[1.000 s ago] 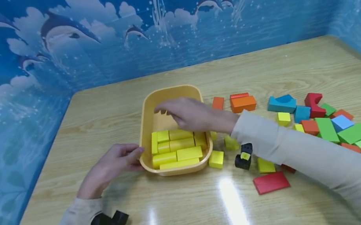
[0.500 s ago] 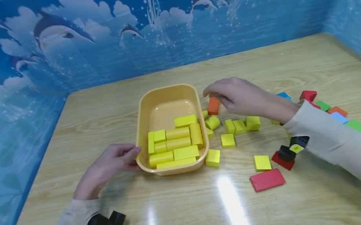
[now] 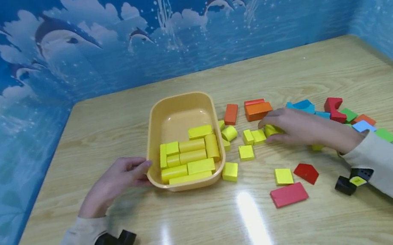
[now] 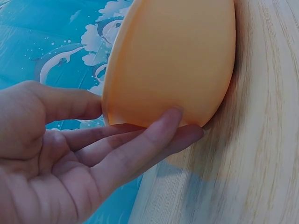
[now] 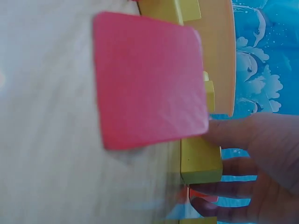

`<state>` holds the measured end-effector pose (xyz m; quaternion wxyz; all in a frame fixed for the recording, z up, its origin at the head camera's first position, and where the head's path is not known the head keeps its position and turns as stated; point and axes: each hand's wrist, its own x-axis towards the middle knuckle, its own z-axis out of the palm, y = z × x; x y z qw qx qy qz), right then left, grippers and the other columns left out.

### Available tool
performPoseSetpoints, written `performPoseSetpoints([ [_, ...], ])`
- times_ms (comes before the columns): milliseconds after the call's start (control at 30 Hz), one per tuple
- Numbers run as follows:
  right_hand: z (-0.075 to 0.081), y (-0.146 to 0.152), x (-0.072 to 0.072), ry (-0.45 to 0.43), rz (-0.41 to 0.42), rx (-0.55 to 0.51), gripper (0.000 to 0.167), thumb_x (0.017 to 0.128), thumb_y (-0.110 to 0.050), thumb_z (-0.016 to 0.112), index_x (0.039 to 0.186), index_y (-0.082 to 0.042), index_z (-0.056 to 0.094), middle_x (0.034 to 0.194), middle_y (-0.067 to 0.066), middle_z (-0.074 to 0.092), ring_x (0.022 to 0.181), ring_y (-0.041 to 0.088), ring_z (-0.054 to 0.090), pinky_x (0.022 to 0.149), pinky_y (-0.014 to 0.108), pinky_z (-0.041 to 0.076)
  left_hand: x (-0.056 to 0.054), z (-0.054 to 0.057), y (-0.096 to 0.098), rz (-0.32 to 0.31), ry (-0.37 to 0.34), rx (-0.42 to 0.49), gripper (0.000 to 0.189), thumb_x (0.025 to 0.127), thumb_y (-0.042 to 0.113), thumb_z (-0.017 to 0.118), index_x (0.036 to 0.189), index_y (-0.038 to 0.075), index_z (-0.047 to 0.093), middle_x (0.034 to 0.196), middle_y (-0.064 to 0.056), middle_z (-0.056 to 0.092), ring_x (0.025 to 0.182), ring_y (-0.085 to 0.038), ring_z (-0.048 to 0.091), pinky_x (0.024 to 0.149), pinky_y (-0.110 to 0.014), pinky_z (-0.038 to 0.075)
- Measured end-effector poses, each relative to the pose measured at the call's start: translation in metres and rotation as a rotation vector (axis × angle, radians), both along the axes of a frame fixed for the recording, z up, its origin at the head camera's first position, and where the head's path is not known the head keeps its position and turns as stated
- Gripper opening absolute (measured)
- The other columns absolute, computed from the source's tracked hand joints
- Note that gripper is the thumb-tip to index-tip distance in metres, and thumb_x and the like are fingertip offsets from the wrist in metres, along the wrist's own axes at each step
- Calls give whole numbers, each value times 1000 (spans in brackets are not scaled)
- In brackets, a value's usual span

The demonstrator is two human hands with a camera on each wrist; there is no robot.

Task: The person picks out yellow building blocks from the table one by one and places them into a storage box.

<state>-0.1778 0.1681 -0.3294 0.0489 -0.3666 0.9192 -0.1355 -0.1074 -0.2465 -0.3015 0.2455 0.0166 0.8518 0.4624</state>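
Note:
My left hand (image 3: 116,181) holds the near left corner of a tan plastic tub (image 3: 193,183), its thumb at the rim; in the left wrist view, the fingers (image 4: 135,154) lie against the outer wall. Yellow blocks (image 3: 200,166), bars and cylinders, fill the near half of the tub. To the right, my right hand (image 3: 298,127) pinches a yellow block (image 3: 270,130) at table level, partly covered by the fingers. The right wrist view shows that block (image 5: 201,161) between thumb and fingers. Beside it stand two small yellow blocks (image 3: 253,137).
Near the tub's right side lie a yellow cylinder (image 3: 229,133) and several yellow blocks (image 3: 246,152). Orange blocks (image 3: 258,110) sit farther back. Closer in are a red slab (image 3: 289,195) and a red five-sided block (image 3: 306,173). Mixed blue, red and green blocks (image 3: 385,135) spread at the right.
My right hand has left the tub's inside, where a yellow block now lies against the right wall, and moved right and down to a yellow block on the table. The left hand stays put.

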Motion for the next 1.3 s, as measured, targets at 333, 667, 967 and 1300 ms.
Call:
performPoseSetpoints([
  [333, -3, 5, 7, 32, -6, 3, 40, 84, -8, 75, 122, -6, 63, 118, 13, 65, 106, 32, 60, 86, 50, 54, 0, 1, -1, 8, -11, 10, 45, 104, 24, 45, 136, -8, 47, 120, -22, 63, 98, -24, 68, 87, -35, 56],
  [667, 7, -4, -1, 75, 12, -40, 39, 87, -9, 72, 125, -5, 61, 118, 14, 64, 107, 31, 60, 86, 49, 54, 0, 0, 0, 13, -10, 1, 44, 104, 22, 45, 134, -9, 48, 117, -22, 64, 96, -24, 68, 87, -34, 56],
  [967, 37, -59, -19, 175, 64, -156, 38, 88, -12, 72, 124, -8, 62, 115, 9, 65, 101, 24, 62, 83, 41, 56, 1, -1, -1, 13, -9, -12, 44, 104, 25, 46, 133, -8, 49, 118, -20, 64, 98, -24, 67, 89, -36, 56],
  [1300, 44, -136, -36, 164, 239, -118, 31, 94, -13, 64, 124, -8, 61, 113, 8, 64, 101, 22, 61, 82, 34, 55, 2, -1, -1, 15, -1, 22, 45, 104, 24, 46, 135, -9, 48, 124, -24, 61, 102, -26, 66, 90, -37, 55],
])
